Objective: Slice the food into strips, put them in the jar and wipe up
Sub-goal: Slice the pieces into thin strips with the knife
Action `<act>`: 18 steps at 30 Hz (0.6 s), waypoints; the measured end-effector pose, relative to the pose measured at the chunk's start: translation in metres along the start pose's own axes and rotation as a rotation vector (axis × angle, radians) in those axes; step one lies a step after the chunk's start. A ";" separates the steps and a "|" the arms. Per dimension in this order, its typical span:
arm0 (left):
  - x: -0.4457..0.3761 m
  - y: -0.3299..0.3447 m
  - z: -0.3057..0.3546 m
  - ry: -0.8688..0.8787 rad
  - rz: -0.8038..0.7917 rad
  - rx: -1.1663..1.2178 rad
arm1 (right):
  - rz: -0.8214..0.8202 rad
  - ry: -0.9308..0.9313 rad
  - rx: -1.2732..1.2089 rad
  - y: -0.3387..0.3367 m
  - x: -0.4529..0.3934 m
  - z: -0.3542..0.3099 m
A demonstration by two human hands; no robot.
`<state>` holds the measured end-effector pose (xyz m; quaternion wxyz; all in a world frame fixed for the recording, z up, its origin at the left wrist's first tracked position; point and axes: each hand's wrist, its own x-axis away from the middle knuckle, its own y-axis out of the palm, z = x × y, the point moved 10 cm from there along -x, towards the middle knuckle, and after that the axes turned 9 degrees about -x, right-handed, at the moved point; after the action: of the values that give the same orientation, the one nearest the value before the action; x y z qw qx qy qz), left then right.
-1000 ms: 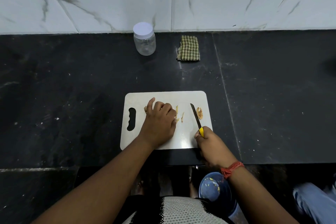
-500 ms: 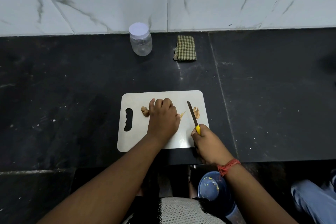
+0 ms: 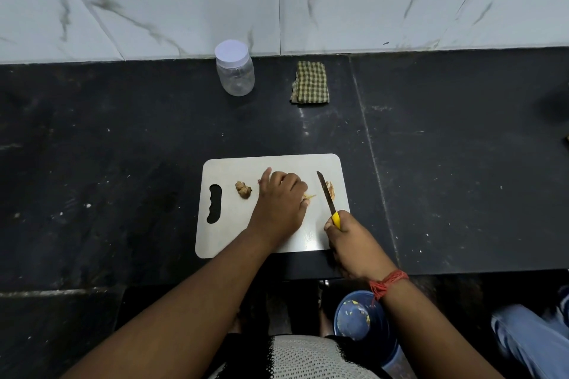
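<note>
A white cutting board [image 3: 234,234] lies on the black counter. On its left part sits a knobbly brown piece of ginger [image 3: 243,189]. My left hand [image 3: 280,203] rests curled over more food in the board's middle; thin pale strips [image 3: 309,196] poke out by its fingertips. My right hand [image 3: 354,243] grips the yellow handle of a knife [image 3: 326,194], whose blade points away over the board. A small brown scrap [image 3: 331,189] lies just right of the blade. A lidded clear jar [image 3: 235,69] and a folded checked cloth [image 3: 310,83] stand by the wall.
A blue bowl [image 3: 354,317] with bits in it sits below the counter edge by my right forearm. A marble wall [image 3: 308,0] backs the counter. Blue cloth [image 3: 532,335] shows at the bottom right.
My left hand has slid right on the board and uncovered the ginger lump on the left. The knife has stayed about where it was.
</note>
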<state>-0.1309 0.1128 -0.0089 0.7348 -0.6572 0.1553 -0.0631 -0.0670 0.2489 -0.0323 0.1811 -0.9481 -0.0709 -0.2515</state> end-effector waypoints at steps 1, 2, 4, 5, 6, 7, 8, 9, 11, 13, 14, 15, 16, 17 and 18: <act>0.000 -0.001 0.002 0.023 0.007 0.018 | 0.001 -0.002 0.001 0.000 0.000 0.000; -0.001 -0.002 0.003 0.037 0.015 0.027 | 0.002 -0.005 0.005 0.000 0.000 0.000; -0.002 -0.003 0.004 0.030 0.020 0.030 | 0.001 -0.006 -0.001 0.000 0.000 0.001; -0.003 -0.002 0.004 0.015 0.010 0.024 | 0.000 -0.003 -0.006 0.000 -0.001 0.002; -0.005 -0.001 0.003 -0.002 -0.003 0.012 | -0.001 -0.001 -0.008 0.000 -0.001 0.003; -0.006 0.000 0.004 -0.016 -0.011 -0.003 | -0.002 0.002 -0.010 0.001 -0.001 0.004; -0.008 0.001 0.004 -0.025 -0.013 -0.019 | -0.004 0.003 -0.011 0.001 -0.001 0.004; -0.010 0.001 0.005 -0.028 -0.006 -0.034 | -0.004 0.002 -0.012 0.001 -0.001 0.004; -0.014 0.000 0.004 -0.033 0.012 -0.052 | 0.000 -0.005 -0.008 0.000 0.000 0.003; -0.018 0.001 -0.001 -0.052 0.021 -0.039 | 0.004 -0.012 -0.012 -0.001 0.000 0.003; -0.019 0.001 -0.004 -0.067 0.023 -0.032 | 0.004 -0.014 -0.018 -0.001 0.000 0.003; -0.021 0.001 -0.008 -0.087 0.022 -0.026 | 0.004 -0.015 -0.020 -0.002 0.000 0.003; -0.022 0.001 -0.011 -0.108 0.023 -0.017 | 0.004 -0.017 -0.019 -0.002 0.001 0.003; -0.023 0.001 -0.015 -0.127 0.029 -0.001 | 0.002 -0.018 -0.016 -0.002 0.001 0.002; -0.024 0.001 -0.017 -0.143 0.034 0.019 | -0.001 -0.017 -0.015 -0.002 0.001 0.003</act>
<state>-0.1592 0.1036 -0.0077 0.7511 -0.6504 0.1129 -0.0053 -0.0653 0.2517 -0.0333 0.1733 -0.9515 -0.0710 -0.2442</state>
